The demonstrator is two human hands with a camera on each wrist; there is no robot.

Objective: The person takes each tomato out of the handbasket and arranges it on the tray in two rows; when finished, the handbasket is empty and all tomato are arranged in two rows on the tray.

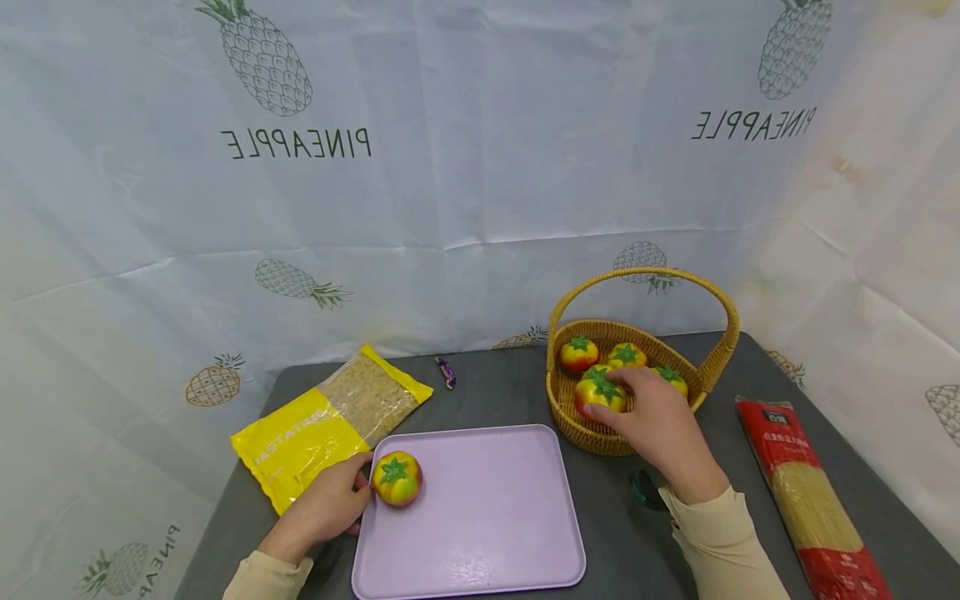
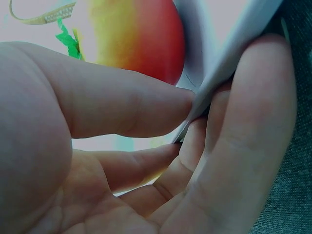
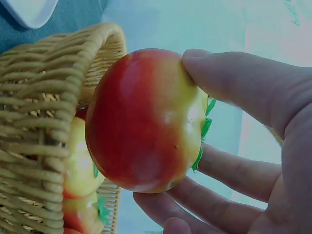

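My right hand (image 1: 662,423) pinches a red and yellow tomato (image 3: 141,122) with a green leafy top, thumb on one side and fingers on the other. In the head view this tomato overlaps the front of a wicker basket (image 1: 592,437); the right wrist view shows it beside the rim, over several more tomatoes (image 1: 579,356) inside. My left hand (image 1: 330,504) grips the left edge of a pale purple tray (image 1: 480,517), thumb at the rim and fingers curled under it. Another tomato (image 1: 397,479) sits on the tray close to that thumb.
A yellow pasta bag (image 1: 337,425) lies behind my left hand, and a small purple wrapped candy (image 1: 446,372) is near the back edge. Right of the basket is a red noodle pack (image 1: 813,500). A dark green object (image 1: 647,489) lies by my right wrist. The basket's tall handle (image 1: 645,272) arches up.
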